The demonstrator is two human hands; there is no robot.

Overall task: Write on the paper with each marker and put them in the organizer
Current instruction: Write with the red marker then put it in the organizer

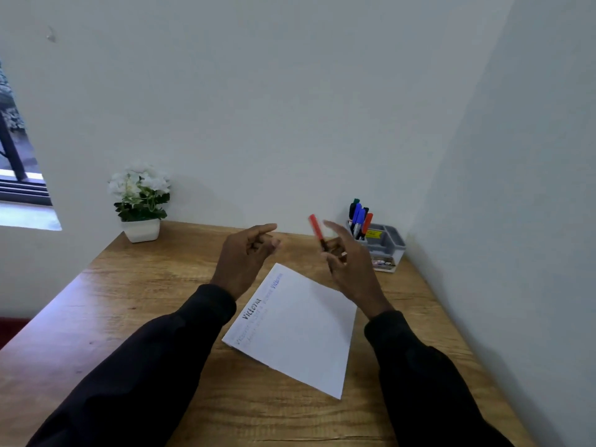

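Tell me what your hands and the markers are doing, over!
Right hand grips red marker, raised above paper. Left hand loose, nothing visible in it. Other markers stand in organizer, far right. Path there looks open.

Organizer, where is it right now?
Head view: the organizer stands at the desk's far right corner by the wall, just beyond the right hand gripping a red marker.

One red marker (315,228) in the right grip (343,254); about five markers (358,217) in one organizer (394,250) just beyond it; one sheet of paper (300,333) beneath; one potted plant (140,201).
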